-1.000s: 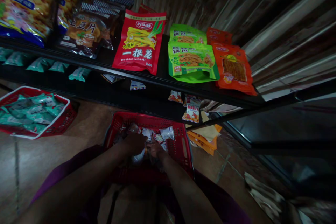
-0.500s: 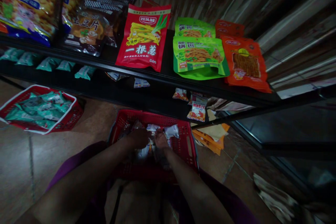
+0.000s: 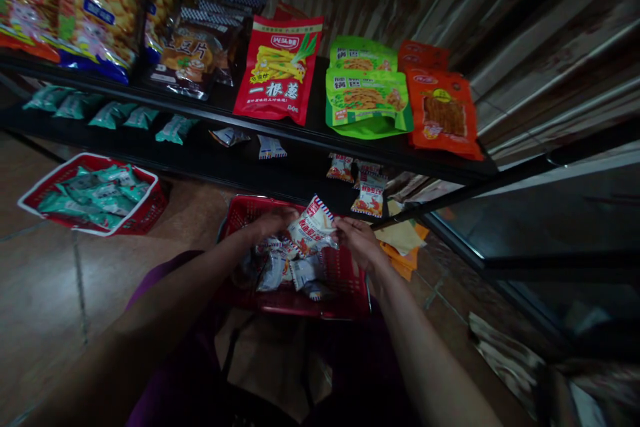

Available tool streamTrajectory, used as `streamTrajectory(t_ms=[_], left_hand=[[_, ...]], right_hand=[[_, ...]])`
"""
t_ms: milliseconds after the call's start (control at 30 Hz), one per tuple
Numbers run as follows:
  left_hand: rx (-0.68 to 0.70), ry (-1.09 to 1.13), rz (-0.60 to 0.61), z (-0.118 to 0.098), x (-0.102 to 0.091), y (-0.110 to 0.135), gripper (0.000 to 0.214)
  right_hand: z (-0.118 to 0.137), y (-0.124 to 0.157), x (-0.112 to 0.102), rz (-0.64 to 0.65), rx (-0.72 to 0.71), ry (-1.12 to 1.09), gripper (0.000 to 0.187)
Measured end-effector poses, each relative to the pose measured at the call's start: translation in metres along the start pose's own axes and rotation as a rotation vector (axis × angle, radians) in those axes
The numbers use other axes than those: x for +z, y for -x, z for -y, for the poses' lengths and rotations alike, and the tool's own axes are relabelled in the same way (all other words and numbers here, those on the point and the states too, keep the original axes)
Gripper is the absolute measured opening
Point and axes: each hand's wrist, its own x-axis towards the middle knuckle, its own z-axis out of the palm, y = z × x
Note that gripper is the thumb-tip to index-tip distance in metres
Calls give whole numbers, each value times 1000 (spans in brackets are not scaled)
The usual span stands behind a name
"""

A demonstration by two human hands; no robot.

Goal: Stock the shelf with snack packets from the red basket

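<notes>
A red plastic basket (image 3: 345, 307) stands on the floor below me with several small white snack packets (image 3: 280, 270) in it. Above the basket I hold one white snack packet (image 3: 313, 230) with red print between both hands. My left hand (image 3: 273, 221) grips its left edge. My right hand (image 3: 357, 240) grips its right edge. Both hands are closed on it.
A black shelf (image 3: 300, 140) carries large snack bags: red (image 3: 279, 70), green (image 3: 367, 97), orange (image 3: 443, 113). The lower shelf holds small teal packets (image 3: 113, 115) and red-white packets (image 3: 367, 200). A second red basket (image 3: 145, 210) of teal packets is on the tiled floor at left.
Both hands have come up out of the basket, lifting one white packet above the pile. The view has shifted slightly.
</notes>
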Motion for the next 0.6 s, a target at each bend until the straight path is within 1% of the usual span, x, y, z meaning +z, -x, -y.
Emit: streamTrajectory(t_ms=[33, 100, 233, 367, 467, 533, 600], left_hand=[[7, 97, 54, 0, 2, 2, 48], [-12, 185, 96, 0, 6, 6, 46], [-37, 279, 84, 2, 11, 7, 46], [13, 196, 45, 5, 13, 2, 44], [48, 92, 47, 10, 13, -5, 42], [69, 44, 56, 15, 12, -10, 42], [79, 3, 67, 21, 12, -15, 42]], right_hand=[[6, 2, 0, -8, 9, -35, 35], [14, 1, -1, -20, 21, -81, 33], [17, -9, -3, -44, 13, -94, 31], [13, -19, -8, -76, -51, -18, 39], [10, -22, -9, 16, -46, -37, 48], [10, -24, -7, 45, -32, -52, 47], [11, -25, -5, 17, -46, -42, 42]])
